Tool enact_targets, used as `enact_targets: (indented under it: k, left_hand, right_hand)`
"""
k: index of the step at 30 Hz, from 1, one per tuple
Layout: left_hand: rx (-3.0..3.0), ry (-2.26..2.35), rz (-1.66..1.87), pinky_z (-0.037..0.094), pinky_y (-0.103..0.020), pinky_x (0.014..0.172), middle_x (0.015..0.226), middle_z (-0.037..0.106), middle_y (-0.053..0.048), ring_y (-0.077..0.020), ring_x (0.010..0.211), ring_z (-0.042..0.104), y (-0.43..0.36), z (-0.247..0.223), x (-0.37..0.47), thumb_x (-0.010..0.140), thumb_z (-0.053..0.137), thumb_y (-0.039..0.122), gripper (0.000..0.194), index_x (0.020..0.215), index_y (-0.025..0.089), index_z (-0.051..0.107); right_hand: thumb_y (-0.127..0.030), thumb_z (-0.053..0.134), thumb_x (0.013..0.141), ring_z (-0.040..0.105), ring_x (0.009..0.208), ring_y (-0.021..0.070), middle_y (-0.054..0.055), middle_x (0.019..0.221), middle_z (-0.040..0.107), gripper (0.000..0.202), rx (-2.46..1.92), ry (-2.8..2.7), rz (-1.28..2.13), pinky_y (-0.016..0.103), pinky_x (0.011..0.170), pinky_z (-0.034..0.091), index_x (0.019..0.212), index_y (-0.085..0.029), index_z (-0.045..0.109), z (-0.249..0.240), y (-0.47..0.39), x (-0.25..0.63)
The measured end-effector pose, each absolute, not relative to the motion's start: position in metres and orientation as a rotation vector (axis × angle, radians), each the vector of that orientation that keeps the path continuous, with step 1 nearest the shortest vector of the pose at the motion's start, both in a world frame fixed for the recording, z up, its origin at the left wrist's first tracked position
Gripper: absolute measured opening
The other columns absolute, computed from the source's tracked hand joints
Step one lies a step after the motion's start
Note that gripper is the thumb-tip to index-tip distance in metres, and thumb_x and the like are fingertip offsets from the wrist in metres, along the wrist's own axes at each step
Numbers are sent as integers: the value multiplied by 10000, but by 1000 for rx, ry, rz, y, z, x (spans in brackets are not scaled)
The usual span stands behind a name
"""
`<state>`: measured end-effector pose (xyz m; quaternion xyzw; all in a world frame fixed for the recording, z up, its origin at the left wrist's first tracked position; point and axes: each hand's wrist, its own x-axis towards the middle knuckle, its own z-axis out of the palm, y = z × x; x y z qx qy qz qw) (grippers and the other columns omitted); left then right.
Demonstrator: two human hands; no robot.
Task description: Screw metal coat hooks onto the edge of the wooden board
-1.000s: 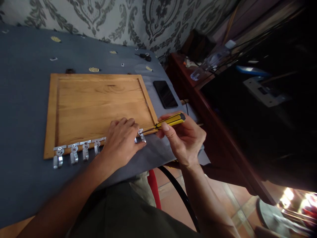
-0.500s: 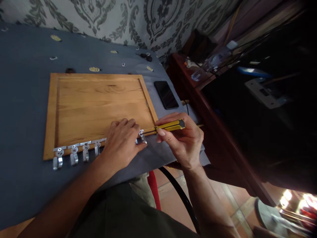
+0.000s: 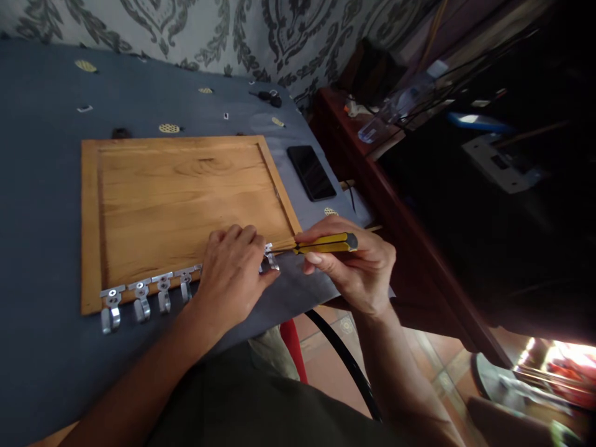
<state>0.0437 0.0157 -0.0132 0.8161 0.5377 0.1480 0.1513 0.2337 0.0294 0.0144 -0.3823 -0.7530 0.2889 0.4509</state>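
Note:
A framed wooden panel lies flat on the cloth-covered table. Along its near edge runs a metal hook rail with several silver hooks, its middle hidden under my left hand. The fingers of that hand are bent over the rail, and the thumb lies by the rightmost hook. My right hand is closed around the handle of a yellow and black screwdriver. Its shaft points left, and the tip reaches the rail at the rightmost hook, partly hidden beside my left fingers.
A black phone rests right of the panel, with keys farther back. Beyond the blue-grey tablecloth, a dark red wooden cabinet stands close on the right, bearing a plastic bottle.
The view has shifted a little. My right hand and the screwdriver appear slightly farther right, the handle more level. My left hand keeps its place on the rail.

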Motion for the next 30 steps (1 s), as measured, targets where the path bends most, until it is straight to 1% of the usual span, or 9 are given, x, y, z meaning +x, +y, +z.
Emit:
enact_targets:
  k: [2, 5, 8, 10, 13, 17, 22, 25, 30]
  left_hand:
    - [2344, 1539, 425, 466, -467, 870, 1007, 676, -83, -315, 1021, 615, 15, -14, 44, 898, 742, 377, 222, 966, 181, 664]
    - [2346, 1534, 417, 466, -465, 873, 1010, 676, -84, -312, 1018, 614, 15, -15, 44, 906, 731, 374, 211, 959, 182, 659]
    - [2344, 1529, 415, 467, -469, 874, 1019, 672, -93, -318, 1026, 612, 16, -14, 45, 902, 734, 370, 223, 972, 172, 660]
    - [2337, 1528, 406, 467, -471, 881, 1022, 671, -96, -319, 1031, 610, 16, -14, 45, 900, 738, 368, 225, 977, 171, 661]
    - [2329, 1522, 398, 466, -471, 894, 1029, 671, -99, -318, 1040, 607, 17, -13, 45, 897, 742, 362, 222, 980, 173, 662]
    - [2319, 1529, 396, 462, -475, 907, 1050, 674, -99, -318, 1051, 608, 16, -12, 45, 900, 736, 359, 216, 988, 178, 657]
    - [2309, 1512, 420, 452, -484, 899, 1054, 670, -104, -330, 1063, 599, 15, -12, 44, 898, 732, 353, 211, 978, 177, 650]
    - [2317, 1513, 442, 445, -487, 902, 1057, 663, -114, -338, 1068, 598, 14, -13, 43, 893, 740, 357, 244, 1000, 156, 653]
    - [2333, 1501, 438, 447, -491, 912, 1081, 673, -104, -333, 1077, 595, 14, -14, 42, 913, 722, 372, 246, 1023, 163, 652]
  right_hand:
    - [-317, 800, 878, 635, 551, 130, -9, 772, 739, 82, -982, -1824, 600, 311, 562, 528, 908, -245, 776, 11, 28, 228]
    - [-351, 804, 871, 661, 615, 165, -9, 721, 718, 114, -1020, -1788, 514, 336, 600, 532, 875, -248, 756, 7, 28, 223]
    - [-347, 776, 895, 639, 591, 145, -15, 748, 707, 103, -1022, -1765, 595, 326, 588, 521, 914, -253, 740, 6, 28, 223]
    - [-328, 759, 909, 654, 618, 142, -14, 780, 716, 83, -997, -1776, 673, 323, 616, 535, 944, -256, 738, 7, 28, 227]
    - [-341, 756, 912, 689, 661, 148, 1, 878, 756, 162, -995, -1768, 799, 315, 629, 567, 1053, -264, 739, 8, 26, 233]
    - [-387, 733, 927, 686, 622, 136, 26, 1013, 779, 326, -1009, -1747, 896, 304, 583, 588, 1236, -288, 711, 12, 23, 238]
    - [-377, 740, 919, 684, 650, 146, 39, 1020, 785, 262, -971, -1819, 777, 292, 530, 568, 1171, -310, 762, 21, 26, 238]
    - [-395, 734, 922, 692, 668, 154, 46, 1003, 785, 261, -934, -1800, 796, 265, 466, 546, 1170, -318, 766, 24, 27, 238]
    - [-373, 748, 919, 668, 578, 125, 40, 988, 803, 253, -886, -1779, 869, 271, 484, 573, 1160, -301, 774, 22, 27, 242]
